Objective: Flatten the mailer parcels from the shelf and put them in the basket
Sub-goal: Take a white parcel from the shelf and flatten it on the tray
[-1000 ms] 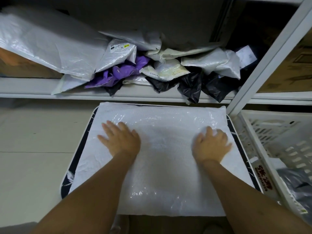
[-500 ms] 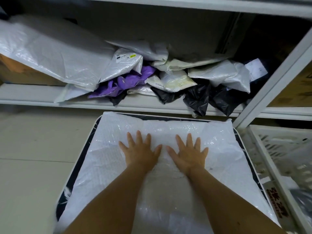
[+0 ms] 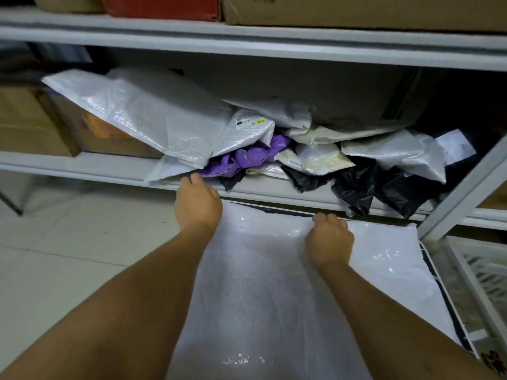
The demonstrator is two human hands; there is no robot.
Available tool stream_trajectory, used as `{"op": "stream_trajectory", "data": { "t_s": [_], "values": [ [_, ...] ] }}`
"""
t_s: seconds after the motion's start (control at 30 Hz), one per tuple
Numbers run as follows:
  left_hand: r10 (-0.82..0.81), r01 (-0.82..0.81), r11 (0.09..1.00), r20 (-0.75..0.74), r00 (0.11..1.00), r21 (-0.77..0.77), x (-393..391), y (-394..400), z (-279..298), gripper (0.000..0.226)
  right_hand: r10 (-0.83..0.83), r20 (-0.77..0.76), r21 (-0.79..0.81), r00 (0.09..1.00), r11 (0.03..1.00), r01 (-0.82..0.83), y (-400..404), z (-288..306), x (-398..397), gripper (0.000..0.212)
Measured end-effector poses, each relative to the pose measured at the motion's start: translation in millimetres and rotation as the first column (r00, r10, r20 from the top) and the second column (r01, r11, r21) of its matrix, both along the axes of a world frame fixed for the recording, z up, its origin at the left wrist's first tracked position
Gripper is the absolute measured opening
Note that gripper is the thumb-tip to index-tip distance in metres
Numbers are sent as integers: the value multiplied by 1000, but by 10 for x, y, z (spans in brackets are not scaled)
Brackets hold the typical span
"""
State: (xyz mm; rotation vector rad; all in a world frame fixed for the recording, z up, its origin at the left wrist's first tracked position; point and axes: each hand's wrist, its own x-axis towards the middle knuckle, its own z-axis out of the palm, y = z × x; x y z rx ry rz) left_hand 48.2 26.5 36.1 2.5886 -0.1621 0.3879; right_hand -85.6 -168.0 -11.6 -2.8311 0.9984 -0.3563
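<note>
Reaching toward the shelf (image 3: 115,167), the left hand (image 3: 198,204) hung at its front edge, fingers curled downward and gripping nothing that could be seen, fingertips just below the purple mailer (image 3: 247,157). That shelf held a heap of parcels: a large white mailer (image 3: 148,119) at the left, black mailers (image 3: 356,187) spilling over the right front edge. Below, a flattened white bubble mailer (image 3: 260,283) lay on a dark-rimmed surface; the right hand (image 3: 329,239) gripped its far edge, fingers curled over it. At the right edge stood the white basket (image 3: 482,272), its contents unclear.
</note>
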Motion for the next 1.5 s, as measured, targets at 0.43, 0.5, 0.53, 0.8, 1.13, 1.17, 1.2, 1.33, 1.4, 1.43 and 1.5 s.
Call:
{"op": "stream_trajectory", "data": {
  "t_s": [0.43, 0.5, 0.53, 0.8, 1.13, 1.17, 1.2, 1.33, 1.4, 1.43, 1.5],
  "values": [
    [-221, 182, 968, 244, 944, 171, 800, -440, 646, 28, 208, 287, -240, 935, 961, -140, -239, 1241, 1430, 35],
    [-285, 230, 947, 261, 922, 223, 962, -628, 720, 29, 213, 102, -274, 972, 945, -179, -334, 1399, 1650, 38],
    [-311, 249, 938, 270, 911, 241, 1057, -739, 759, 29, 203, -13, -280, 979, 939, -198, -382, 1461, 1775, 40],
    [-509, 410, 838, 247, 824, 360, 1358, -1255, 732, 29, 168, -523, -202, 835, 928, -313, -535, 1410, 2235, 57],
    [-515, 484, 823, 29, 857, 296, 1253, -1200, 566, 27, 175, -129, -326, 976, 922, -208, -537, 1497, 1959, 46],
    [-513, 492, 822, -1, 858, 288, 1210, -1189, 584, 28, 185, -95, -345, 978, 916, -207, -538, 1542, 1897, 45],
    [-513, 501, 819, -33, 858, 279, 1155, -1174, 607, 29, 196, -72, -369, 978, 906, -209, -536, 1583, 1825, 44],
    [-509, 523, 830, -121, 852, 194, 876, -1123, 743, 34, 250, -33, -405, 968, 882, -242, -460, 1732, 1451, 49],
    [-520, 531, 836, -110, 847, 139, 701, -1081, 837, 31, 280, -41, -406, 959, 873, -272, -382, 1804, 1197, 52],
    [-530, 540, 834, -106, 841, 115, 614, -1054, 880, 30, 298, -47, -409, 953, 865, -291, -343, 1822, 1073, 53],
    [-549, 558, 825, -105, 829, 93, 432, -986, 966, 32, 330, -46, -414, 943, 853, -318, -257, 1866, 803, 52]
  ]
}}
